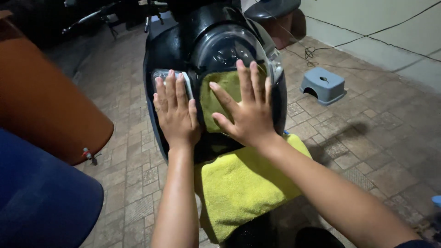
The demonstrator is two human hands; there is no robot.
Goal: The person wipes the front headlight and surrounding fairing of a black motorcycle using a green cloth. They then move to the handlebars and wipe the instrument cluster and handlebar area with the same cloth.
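Yellow-green cloth (220,98) lengthwise, seemingly toward scooter's (179,46) front.

This looks like a paved yard or parking spot beside a house, seen after dark; the ground is grey brick paving (367,138); a plain painted wall (367,18) runs behind, with a loose cable (317,50) trailing down to the floor; a small grey plastic stool (323,85) sits near it; a black scooter (220,41) is parked here, with other vehicles' orange (46,101) and blue (41,202) bodywork close alongside.
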